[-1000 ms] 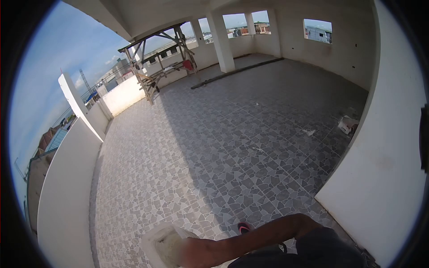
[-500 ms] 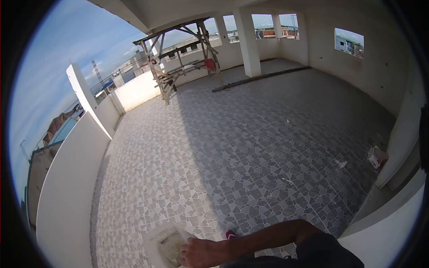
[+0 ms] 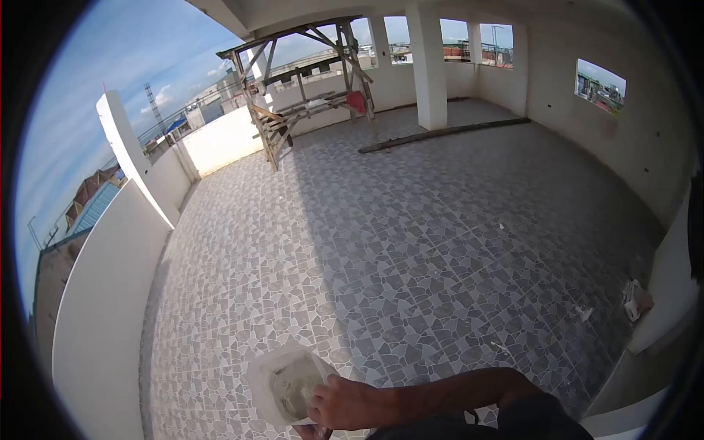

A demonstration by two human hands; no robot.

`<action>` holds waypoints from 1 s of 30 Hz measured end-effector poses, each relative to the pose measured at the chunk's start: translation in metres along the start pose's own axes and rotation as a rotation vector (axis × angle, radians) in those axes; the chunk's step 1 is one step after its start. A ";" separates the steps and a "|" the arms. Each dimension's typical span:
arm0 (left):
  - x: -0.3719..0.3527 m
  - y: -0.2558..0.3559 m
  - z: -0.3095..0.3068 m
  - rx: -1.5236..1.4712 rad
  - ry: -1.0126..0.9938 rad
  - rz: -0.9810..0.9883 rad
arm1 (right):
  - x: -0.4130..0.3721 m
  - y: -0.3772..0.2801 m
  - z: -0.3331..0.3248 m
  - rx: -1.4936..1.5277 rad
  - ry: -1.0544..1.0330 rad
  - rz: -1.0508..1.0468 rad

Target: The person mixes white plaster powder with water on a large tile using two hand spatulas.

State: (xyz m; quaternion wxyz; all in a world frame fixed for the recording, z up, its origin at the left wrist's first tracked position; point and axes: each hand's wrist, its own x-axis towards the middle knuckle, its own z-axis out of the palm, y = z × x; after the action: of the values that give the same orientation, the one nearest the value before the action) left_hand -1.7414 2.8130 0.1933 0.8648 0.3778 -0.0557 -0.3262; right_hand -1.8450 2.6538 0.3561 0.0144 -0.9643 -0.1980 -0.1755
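A whitish plastic container (image 3: 265,389) is held low in front of me, with pale grey, wet-looking material (image 3: 297,381) inside. My right hand (image 3: 350,403) reaches in from the right, its fingers curled at the container's right rim. Whether those fingers also hold a small tool cannot be made out. Just below the container's lower edge, part of my left hand (image 3: 314,432) shows, its fingers bent against the underside. Most of that hand is cut off by the frame's bottom.
Stone-patterned tiles (image 3: 411,257) cover the floor. A wooden scaffold (image 3: 301,103) stands at the back near a white column (image 3: 429,73). A long dark beam (image 3: 447,135) lies across the floor. A low white wall (image 3: 110,279) runs along the left; a crumpled bag (image 3: 636,301) lies right.
The container and my right hand have moved up and slightly right in view, showing more of the container. Fingers of my left hand now appear beneath it. The camera view has shifted slightly.
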 end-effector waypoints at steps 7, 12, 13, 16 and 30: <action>0.207 -0.060 0.052 -0.096 0.035 0.081 | 0.025 0.231 0.035 0.021 0.044 -0.086; 0.346 -0.082 0.117 -0.160 0.086 0.088 | 0.048 0.390 0.039 0.019 0.042 -0.132; 0.371 -0.084 0.132 -0.202 0.096 0.061 | 0.052 0.420 0.037 0.031 0.012 -0.139; 0.450 -0.092 0.171 -0.315 0.108 -0.009 | 0.067 0.507 0.041 0.070 -0.035 -0.156; 0.860 -0.118 0.308 -0.587 -0.028 -0.242 | 0.147 0.898 0.095 0.019 -0.053 -0.070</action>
State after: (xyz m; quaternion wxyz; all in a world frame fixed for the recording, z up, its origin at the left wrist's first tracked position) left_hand -1.2370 2.0430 0.2011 0.8910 0.1113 0.0743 -0.4338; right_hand -1.3395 1.8915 0.3552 0.0124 -0.9608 -0.2337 -0.1485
